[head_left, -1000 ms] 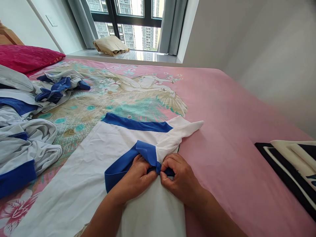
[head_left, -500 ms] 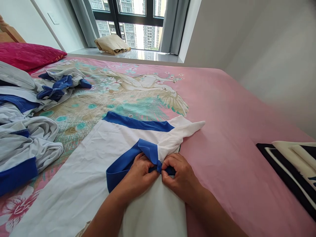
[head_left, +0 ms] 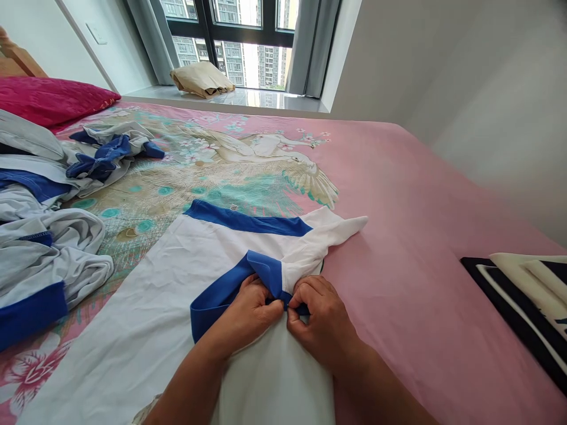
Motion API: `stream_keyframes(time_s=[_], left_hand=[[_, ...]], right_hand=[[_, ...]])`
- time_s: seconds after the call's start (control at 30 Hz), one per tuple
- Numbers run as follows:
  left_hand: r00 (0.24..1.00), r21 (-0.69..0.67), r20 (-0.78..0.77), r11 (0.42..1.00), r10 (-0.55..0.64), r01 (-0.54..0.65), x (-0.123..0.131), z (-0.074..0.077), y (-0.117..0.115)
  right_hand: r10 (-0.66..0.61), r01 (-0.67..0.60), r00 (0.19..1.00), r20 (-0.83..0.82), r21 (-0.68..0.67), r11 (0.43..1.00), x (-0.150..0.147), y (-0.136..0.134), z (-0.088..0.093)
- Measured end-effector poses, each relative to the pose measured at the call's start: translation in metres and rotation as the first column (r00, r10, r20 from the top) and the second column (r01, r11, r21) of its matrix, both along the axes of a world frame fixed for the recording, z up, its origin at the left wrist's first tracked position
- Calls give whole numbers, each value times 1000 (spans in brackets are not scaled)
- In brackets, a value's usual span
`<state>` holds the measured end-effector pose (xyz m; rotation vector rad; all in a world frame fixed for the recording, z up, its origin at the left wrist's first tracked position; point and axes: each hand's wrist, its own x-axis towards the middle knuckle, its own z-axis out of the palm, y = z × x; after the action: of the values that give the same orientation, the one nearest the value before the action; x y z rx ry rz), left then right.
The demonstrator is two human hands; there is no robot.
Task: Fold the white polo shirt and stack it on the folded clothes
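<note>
A white shirt (head_left: 146,295) with blue trim lies spread on the bed in front of me. Its blue collar band (head_left: 217,283) stands up in a loop near the middle. My left hand (head_left: 252,313) pinches the blue band at its lower edge, thumb pressed against the fingers. Close beside it, my right hand (head_left: 321,313) is closed in a pinch on the same blue cloth, the fingertips almost meeting. What exactly lies between the fingertips is partly hidden. A white sleeve (head_left: 339,230) points off to the right above my right hand.
Crumpled white and blue clothes (head_left: 53,236) are heaped on the left. Folded black and cream garments (head_left: 522,295) lie at the right edge. A pink patterned bedsheet (head_left: 398,236) covers the bed. Farther back are a red pillow (head_left: 53,100) and a paper bag (head_left: 201,79) on the windowsill.
Both hands have shifted very slightly left along the blue band, with the pinched cloth moving along with them. The rest of the shirt lies as before.
</note>
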<state>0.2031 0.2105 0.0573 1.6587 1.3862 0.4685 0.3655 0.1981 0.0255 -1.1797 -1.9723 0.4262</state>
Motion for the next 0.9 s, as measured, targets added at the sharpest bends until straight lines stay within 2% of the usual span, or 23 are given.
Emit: stream_keyframes(time_s=[0.2,0.4,0.53,0.63,0.77,0.9], left_hand=[[1000,45,-4,999,5,-4,-1,-3,0],[1000,32,14,999,8,-8,0,-1,0],[999,41,36,999,33,-34,-1,-3,0],[998,38,37,998,42,-44,-2,-4,-1],[1000,64,22,998,22,-23,-1,-2,-4],[999,187,-46,982,28,-19,2,-5,-8]], right_hand=[[45,-45,999,2,-36,998,2,1,2],[10,-9,1000,-9,48,999,-1,-1,0],[11,-10,1000,-27,40,999,-2,-1,0],[32,-36,996,-85,-38,999,0,0,3],[61,-91,988,-145,-211,973,6,0,7],[76,-130,982,-171,-334,934,10,3,9]])
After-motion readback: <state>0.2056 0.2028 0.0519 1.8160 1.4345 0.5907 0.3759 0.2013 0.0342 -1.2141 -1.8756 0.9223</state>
